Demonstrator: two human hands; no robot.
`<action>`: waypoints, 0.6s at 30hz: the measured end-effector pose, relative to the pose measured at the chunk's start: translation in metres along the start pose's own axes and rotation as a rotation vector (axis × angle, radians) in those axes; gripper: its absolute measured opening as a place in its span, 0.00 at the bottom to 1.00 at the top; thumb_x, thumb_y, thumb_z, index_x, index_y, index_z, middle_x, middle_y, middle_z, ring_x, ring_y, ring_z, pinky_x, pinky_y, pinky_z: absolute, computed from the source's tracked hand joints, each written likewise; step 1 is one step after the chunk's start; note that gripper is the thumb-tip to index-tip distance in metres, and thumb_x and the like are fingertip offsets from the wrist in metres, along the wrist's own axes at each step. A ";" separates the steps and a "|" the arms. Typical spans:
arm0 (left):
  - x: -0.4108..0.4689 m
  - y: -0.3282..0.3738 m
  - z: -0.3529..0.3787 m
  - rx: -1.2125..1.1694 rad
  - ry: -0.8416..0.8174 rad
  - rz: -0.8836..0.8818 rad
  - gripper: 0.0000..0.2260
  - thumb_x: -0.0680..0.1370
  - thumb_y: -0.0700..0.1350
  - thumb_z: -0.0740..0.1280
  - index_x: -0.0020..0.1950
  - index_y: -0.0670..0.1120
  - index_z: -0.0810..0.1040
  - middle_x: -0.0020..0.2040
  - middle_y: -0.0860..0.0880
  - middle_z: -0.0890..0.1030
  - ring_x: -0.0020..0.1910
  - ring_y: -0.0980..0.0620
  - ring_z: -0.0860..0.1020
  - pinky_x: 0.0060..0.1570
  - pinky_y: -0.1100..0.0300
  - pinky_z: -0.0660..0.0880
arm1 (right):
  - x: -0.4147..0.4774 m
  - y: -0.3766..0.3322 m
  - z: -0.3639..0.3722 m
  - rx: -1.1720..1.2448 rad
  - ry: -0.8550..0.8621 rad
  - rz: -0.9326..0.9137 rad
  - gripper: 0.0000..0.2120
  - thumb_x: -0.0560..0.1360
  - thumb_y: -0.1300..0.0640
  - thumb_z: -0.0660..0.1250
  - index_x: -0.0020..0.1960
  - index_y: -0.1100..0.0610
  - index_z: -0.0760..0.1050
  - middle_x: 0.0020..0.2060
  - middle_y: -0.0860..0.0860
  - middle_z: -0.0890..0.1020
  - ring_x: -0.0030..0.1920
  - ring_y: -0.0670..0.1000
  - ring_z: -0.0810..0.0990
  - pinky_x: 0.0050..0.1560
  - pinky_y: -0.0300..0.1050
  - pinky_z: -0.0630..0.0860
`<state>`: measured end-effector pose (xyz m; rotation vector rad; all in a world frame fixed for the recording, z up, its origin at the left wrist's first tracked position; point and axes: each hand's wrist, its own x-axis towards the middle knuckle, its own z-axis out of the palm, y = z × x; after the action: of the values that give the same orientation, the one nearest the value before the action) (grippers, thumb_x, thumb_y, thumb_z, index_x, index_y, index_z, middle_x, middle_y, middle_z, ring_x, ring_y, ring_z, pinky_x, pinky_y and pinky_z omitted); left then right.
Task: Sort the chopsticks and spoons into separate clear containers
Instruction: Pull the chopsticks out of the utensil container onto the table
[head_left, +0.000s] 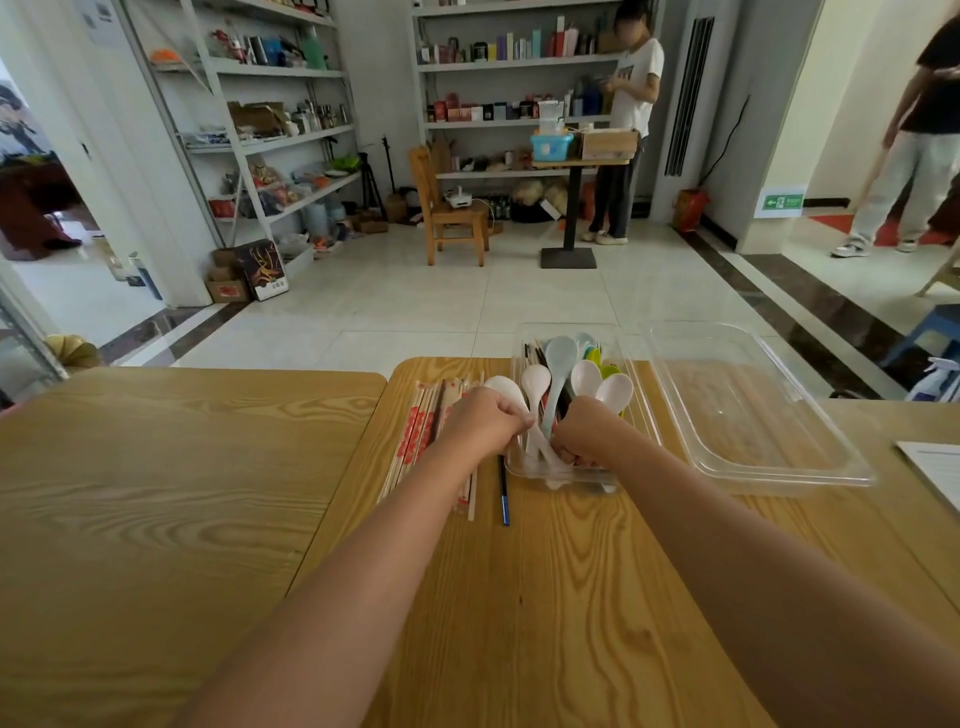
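A narrow clear container (644, 415) in the middle of the table holds several white, pale blue and green spoons (561, 358) mixed with dark chopsticks. My left hand (485, 421) grips the handles of white spoons at the container's near left corner. My right hand (584, 428) is curled round a bundle of spoon handles inside its near end. A pile of paper-wrapped wooden chopsticks (423, 426) lies on the table left of the container. One dark chopstick with a blue tip (503, 493) lies beside it. A wide clear container (753, 405) stands empty at the right.
Two wooden tables (156, 493) meet side by side. A sheet of paper (935, 467) lies at the right edge. Beyond are tiled floor, shelves, a wooden chair (447, 208), a stand table and two standing people.
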<state>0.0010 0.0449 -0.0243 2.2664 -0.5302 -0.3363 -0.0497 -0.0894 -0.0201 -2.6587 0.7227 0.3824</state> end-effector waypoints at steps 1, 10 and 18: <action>0.001 0.000 0.001 0.006 0.003 -0.002 0.09 0.78 0.50 0.70 0.38 0.52 0.82 0.43 0.50 0.84 0.42 0.50 0.81 0.55 0.50 0.79 | 0.001 0.001 0.001 0.028 0.025 0.003 0.10 0.78 0.62 0.63 0.39 0.60 0.71 0.35 0.53 0.74 0.43 0.52 0.77 0.50 0.43 0.77; 0.007 0.012 0.010 0.136 0.065 0.075 0.15 0.79 0.49 0.69 0.64 0.46 0.79 0.66 0.45 0.77 0.57 0.49 0.78 0.44 0.64 0.69 | 0.003 0.010 -0.001 0.424 0.160 0.127 0.10 0.76 0.62 0.65 0.38 0.60 0.69 0.30 0.54 0.75 0.28 0.49 0.73 0.27 0.40 0.69; 0.016 0.023 0.029 0.367 0.101 0.120 0.21 0.79 0.55 0.67 0.69 0.47 0.74 0.67 0.43 0.68 0.56 0.46 0.76 0.52 0.57 0.72 | 0.004 0.017 0.016 0.427 0.243 0.108 0.12 0.77 0.59 0.66 0.38 0.58 0.67 0.31 0.52 0.73 0.29 0.48 0.71 0.27 0.39 0.67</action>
<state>-0.0027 0.0056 -0.0280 2.5712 -0.7194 -0.0659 -0.0581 -0.0985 -0.0402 -2.2858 0.9083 -0.0692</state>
